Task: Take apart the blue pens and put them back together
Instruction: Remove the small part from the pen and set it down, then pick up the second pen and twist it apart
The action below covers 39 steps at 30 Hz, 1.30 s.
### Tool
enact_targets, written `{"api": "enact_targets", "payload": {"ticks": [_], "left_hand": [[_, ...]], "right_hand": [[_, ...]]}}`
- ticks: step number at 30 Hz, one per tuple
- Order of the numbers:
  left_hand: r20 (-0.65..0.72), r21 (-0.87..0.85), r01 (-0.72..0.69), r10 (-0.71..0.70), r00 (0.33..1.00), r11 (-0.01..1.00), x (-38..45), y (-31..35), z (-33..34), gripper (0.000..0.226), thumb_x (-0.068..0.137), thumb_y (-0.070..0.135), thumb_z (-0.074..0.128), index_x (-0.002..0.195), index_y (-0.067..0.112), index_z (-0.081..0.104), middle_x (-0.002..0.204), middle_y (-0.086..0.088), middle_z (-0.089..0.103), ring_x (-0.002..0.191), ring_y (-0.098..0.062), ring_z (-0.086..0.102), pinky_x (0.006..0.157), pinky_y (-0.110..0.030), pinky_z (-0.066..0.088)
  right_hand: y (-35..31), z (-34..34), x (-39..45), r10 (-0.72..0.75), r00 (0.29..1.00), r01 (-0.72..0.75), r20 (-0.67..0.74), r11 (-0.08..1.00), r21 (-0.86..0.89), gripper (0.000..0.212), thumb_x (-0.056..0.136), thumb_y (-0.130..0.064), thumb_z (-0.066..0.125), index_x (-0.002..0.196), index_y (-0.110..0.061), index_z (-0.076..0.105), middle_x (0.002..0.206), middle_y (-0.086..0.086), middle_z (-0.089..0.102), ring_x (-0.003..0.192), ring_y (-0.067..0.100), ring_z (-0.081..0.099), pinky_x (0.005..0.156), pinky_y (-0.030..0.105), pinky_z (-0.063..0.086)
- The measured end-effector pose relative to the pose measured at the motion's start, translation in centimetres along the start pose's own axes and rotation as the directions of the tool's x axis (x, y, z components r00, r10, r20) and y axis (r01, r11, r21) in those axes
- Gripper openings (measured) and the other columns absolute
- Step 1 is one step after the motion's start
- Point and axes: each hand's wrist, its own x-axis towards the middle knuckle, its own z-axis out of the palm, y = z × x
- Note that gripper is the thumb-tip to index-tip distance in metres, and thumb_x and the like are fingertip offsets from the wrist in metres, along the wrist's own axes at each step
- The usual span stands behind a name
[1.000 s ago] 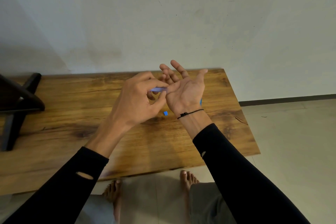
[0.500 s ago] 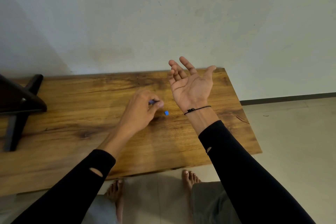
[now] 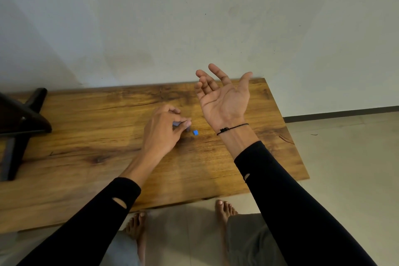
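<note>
My left hand (image 3: 164, 130) rests low over the middle of the wooden table (image 3: 86, 153), its thumb and fingers pinched on a small blue pen part (image 3: 177, 123) that is mostly hidden by the fingers. A tiny blue pen piece (image 3: 195, 132) lies loose on the tabletop just right of that hand. My right hand (image 3: 223, 98) is raised above the table, palm up, fingers spread, with nothing in it. A black cord sits around its wrist.
A dark wooden stand (image 3: 19, 119) stands at the table's left end. The table's right edge (image 3: 289, 136) drops to a tiled floor. A plain wall runs behind. Bare feet (image 3: 224, 209) show below the front edge.
My left hand has left the right palm and come down to the tabletop with the blue part. My right hand has opened wider and lifted slightly to the right.
</note>
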Motion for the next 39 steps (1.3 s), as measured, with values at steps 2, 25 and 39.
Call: {"api": "enact_targets", "payload": {"ticks": [2, 25, 39], "left_hand": [[-0.134, -0.099, -0.031, 0.018, 0.991, 0.995, 0.2, 0.5, -0.6, 0.015, 0.096, 0.033, 0.078, 0.107, 0.025, 0.085, 0.12, 0.002, 0.068, 0.102, 0.0, 0.066, 0.093, -0.026, 0.057], [-0.297, -0.493, -0.189, 0.04, 0.954, 0.849, 0.7, 3.9, -2.4, 0.009, 0.091, 0.01, 0.08, 0.086, 0.019, 0.081, 0.08, 0.007, 0.081, 0.071, -0.012, 0.077, 0.061, -0.03, 0.066], [-0.174, -0.746, 0.033, -0.241, 0.955, 0.666, 1.8, 3.7, -1.3, 0.008, 0.092, 0.018, 0.085, 0.093, 0.012, 0.081, 0.083, -0.003, 0.082, 0.075, -0.024, 0.082, 0.065, -0.039, 0.069]], "right_hand": [[0.0, 0.0, 0.0, -0.005, 1.0, 0.005, 0.002, 1.0, -0.007, 0.096, 0.099, -0.081, 0.028, 0.141, 0.002, 0.056, 0.109, 0.031, 0.072, 0.089, 0.031, 0.073, 0.08, 0.038, 0.06], [0.4, -0.2, 0.3, -0.016, 0.999, 0.023, 0.034, 0.975, -0.221, 0.082, 0.105, -0.071, 0.029, 0.139, -0.002, 0.058, 0.125, 0.031, 0.069, 0.106, 0.035, 0.067, 0.092, 0.045, 0.056], [0.0, -1.9, -0.1, -0.03, 0.985, 0.148, 0.169, 0.647, -0.748, 0.006, 0.099, -0.003, 0.071, 0.093, -0.004, 0.071, 0.073, 0.007, 0.069, 0.057, 0.013, 0.062, 0.058, 0.027, 0.056]]}}
